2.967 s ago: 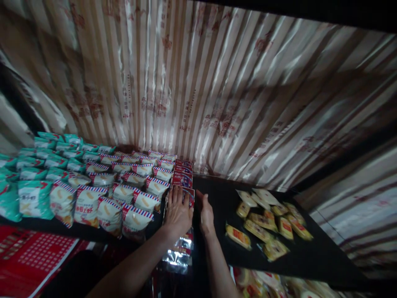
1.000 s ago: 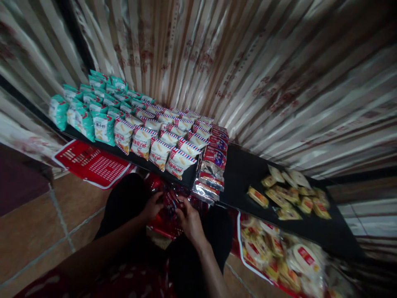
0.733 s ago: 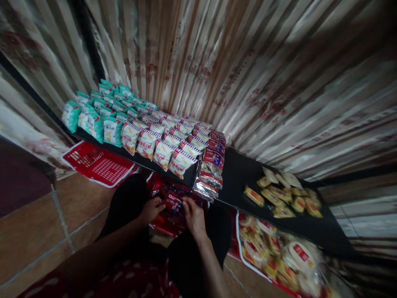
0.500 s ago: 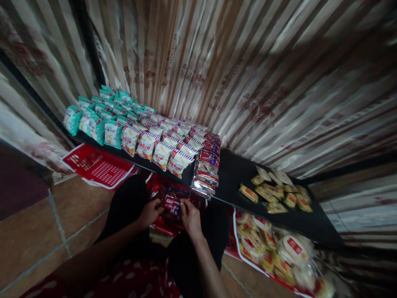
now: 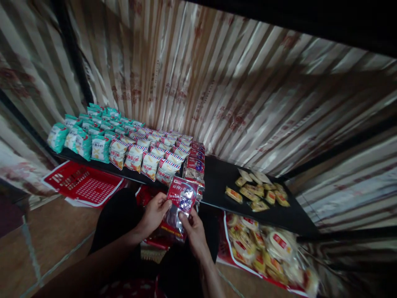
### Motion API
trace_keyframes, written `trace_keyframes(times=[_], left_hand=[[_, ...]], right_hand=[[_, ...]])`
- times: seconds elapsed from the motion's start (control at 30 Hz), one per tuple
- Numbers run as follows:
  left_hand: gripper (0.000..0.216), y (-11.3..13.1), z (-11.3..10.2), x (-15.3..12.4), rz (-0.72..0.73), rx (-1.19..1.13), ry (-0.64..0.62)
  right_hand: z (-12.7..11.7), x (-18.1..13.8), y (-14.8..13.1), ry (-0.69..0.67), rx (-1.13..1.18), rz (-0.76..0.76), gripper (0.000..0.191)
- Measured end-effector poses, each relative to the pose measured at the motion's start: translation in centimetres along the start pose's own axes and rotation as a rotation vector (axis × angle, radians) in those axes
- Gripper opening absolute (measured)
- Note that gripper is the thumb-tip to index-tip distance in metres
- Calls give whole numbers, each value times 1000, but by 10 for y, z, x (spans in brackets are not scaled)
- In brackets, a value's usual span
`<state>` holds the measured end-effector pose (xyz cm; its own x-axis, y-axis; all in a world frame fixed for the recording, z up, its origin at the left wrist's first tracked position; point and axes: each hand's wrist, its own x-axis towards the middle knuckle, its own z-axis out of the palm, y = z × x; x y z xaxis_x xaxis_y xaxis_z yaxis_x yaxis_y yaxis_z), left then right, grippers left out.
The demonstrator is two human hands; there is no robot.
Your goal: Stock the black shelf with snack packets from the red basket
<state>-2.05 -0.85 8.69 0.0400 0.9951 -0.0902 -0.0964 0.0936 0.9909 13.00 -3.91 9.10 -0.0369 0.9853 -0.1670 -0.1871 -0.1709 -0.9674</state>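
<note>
Checking the left hand point(image 5: 155, 211) first, I find its grip closed on the left edge of a red packet point(image 5: 178, 199), thumb flat on the printed face. The right hand point(image 5: 194, 231) is likewise closed on the same packet at its lower right, thumb on top; fingers behind the packet are hidden from me. The packet is held in front of the shelf point(image 5: 215, 186), above the lap, printed face toward the camera and somewhat tilted. In my view its top edge overlaps the near end of the row of red packets point(image 5: 196, 160); I cannot tell whether they touch.

On the shelf, I note green bags point(image 5: 99, 148) grouped at the left end, white bags point(image 5: 134, 158) with striped tops beside them, then the row of red packets. Well apart to the right lies a loose cluster of yellow packets point(image 5: 257, 191). Below the shelf I record a red basket point(image 5: 102, 188) at the left and a white-rimmed basket point(image 5: 227, 236) at the right, the latter filled with yellow and pale wrapped goods point(image 5: 281, 244). Between the dark-clad knees point(image 5: 114, 219), more red material shows, largely hidden. A pleated curtain point(image 5: 182, 74) stands behind the shelf.
</note>
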Motion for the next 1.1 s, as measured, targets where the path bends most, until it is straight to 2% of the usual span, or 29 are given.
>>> trace_keyframes(times=[0.1,0.27,0.4,0.53,0.7,0.93,1.1], left_hand=[[34,9,14,-4,-52,-31,-86],[33,20,42,-18,-139,-78,-357],[24,18,68,-21,-168,-10,-444],[15,7,89,-8,-159,48,-380],[16,-1,99,19,-105,55,-275],[18,13,95,78,-62,128,-43],[28,21,90,113,-34,178,29]], right_hand=[[-13,-11,2,90,3,-17,43],[-49,-19,-12,326,-28,-58,43],[-77,-18,-19,460,-61,-64,48],[-90,-11,-20,519,-62,-68,53],[-94,17,-33,480,-118,-121,46],[-87,102,-55,420,-398,-258,47],[-86,154,-59,380,-550,-279,44]])
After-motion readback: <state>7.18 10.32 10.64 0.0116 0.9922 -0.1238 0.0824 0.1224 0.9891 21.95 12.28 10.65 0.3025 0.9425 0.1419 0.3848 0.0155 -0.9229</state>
